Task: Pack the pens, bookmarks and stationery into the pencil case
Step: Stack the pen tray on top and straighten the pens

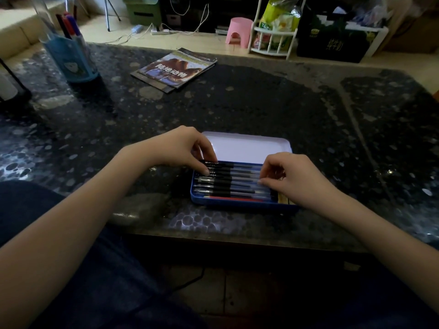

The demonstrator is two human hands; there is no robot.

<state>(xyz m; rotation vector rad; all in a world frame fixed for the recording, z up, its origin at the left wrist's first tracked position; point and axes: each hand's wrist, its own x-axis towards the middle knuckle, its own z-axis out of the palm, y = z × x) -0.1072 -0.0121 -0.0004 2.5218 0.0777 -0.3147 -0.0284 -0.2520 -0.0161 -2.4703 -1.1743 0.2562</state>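
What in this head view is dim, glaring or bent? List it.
Head view: the pens in the pencil case sit in dim light, labels unreadable; the open lid catches pale light; the floor behind is brighter; the table edges bow from wide-angle distortion; the magazine title is readable.

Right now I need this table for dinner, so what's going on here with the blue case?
A person is packing a blue pencil case that lies open near the table's front edge, its pale lid folded back. A row of pens already lies side by side in the tray, with a red pencil nearest the person. The left hand pinches the pens' left ends and the right hand works at their right ends, apparently straightening them. The lid isn't closed yet.
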